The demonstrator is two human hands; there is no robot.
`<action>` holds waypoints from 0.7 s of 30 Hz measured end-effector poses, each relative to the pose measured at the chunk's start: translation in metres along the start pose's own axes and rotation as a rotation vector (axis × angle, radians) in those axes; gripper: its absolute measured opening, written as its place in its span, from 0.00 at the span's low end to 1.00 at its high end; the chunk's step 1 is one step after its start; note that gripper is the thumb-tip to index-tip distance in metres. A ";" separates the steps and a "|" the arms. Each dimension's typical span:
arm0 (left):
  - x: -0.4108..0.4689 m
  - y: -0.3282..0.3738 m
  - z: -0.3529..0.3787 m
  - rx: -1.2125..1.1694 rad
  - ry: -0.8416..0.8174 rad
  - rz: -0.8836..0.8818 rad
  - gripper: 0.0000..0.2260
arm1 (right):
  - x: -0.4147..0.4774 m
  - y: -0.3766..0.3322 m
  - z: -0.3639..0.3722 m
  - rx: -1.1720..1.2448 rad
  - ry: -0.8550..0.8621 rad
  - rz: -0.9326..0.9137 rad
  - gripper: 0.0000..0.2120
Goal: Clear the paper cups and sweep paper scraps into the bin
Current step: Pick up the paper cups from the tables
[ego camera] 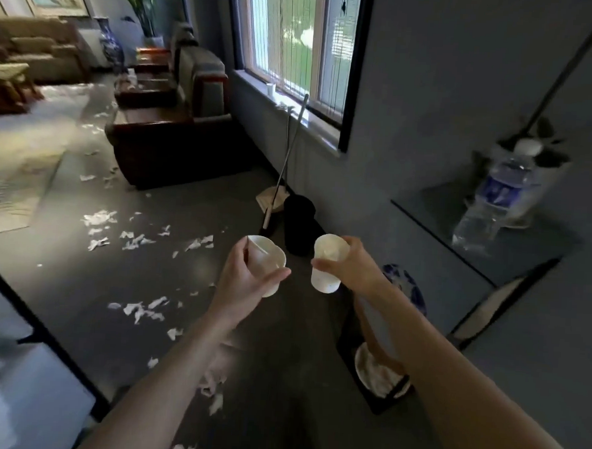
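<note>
My left hand [247,276] grips a squashed white paper cup [268,259], held out in front of me. A second white paper cup [327,263] is gripped by my right hand [352,265], its mouth tilted away from me. Just beyond both cups a black bin [300,221] stands on the dark floor near the wall. White paper scraps [139,310] lie scattered over the floor to the left, with more scraps [136,238] farther off. A broom with dustpan [279,185] leans against the wall under the window.
A dark wooden armchair [168,142] and low tables line the window wall. At the right a glass-topped stand [435,214] carries a water bottle [494,200] and a plant pot. A blue-and-white vase [408,288] sits below my right wrist. A rug [16,161] covers the far left floor.
</note>
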State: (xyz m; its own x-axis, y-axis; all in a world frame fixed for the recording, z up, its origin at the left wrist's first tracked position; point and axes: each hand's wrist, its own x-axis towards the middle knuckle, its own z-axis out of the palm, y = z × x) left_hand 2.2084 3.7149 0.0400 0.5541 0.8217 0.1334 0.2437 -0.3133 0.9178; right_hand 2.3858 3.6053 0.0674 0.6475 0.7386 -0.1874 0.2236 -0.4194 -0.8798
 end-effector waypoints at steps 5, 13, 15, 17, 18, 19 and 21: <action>0.173 -0.033 -0.001 -0.008 0.027 -0.035 0.44 | 0.168 -0.041 0.024 -0.009 -0.045 -0.050 0.40; 0.466 -0.099 0.031 -0.007 -0.156 -0.052 0.55 | 0.443 -0.062 0.051 0.116 0.042 0.073 0.40; 0.531 -0.110 0.041 0.070 -0.232 -0.062 0.51 | 0.498 -0.071 0.048 0.142 0.084 0.120 0.39; 0.589 -0.116 0.054 0.110 -0.304 -0.068 0.47 | 0.544 -0.077 0.043 0.133 0.130 0.167 0.39; 0.617 -0.119 0.063 0.109 -0.332 -0.070 0.46 | 0.567 -0.078 0.041 0.125 0.149 0.179 0.39; 0.645 -0.122 0.071 0.115 -0.359 -0.070 0.45 | 0.591 -0.079 0.038 0.120 0.170 0.191 0.39; 0.697 -0.134 0.090 0.129 -0.403 -0.071 0.44 | 0.641 -0.078 0.037 0.111 0.201 0.208 0.39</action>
State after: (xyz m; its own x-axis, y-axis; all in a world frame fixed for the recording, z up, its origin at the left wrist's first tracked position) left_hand 2.6334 4.2869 -0.0233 0.7929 0.5997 -0.1082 0.3755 -0.3410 0.8618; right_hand 2.7565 4.1309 0.0001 0.8046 0.5194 -0.2878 -0.0021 -0.4822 -0.8761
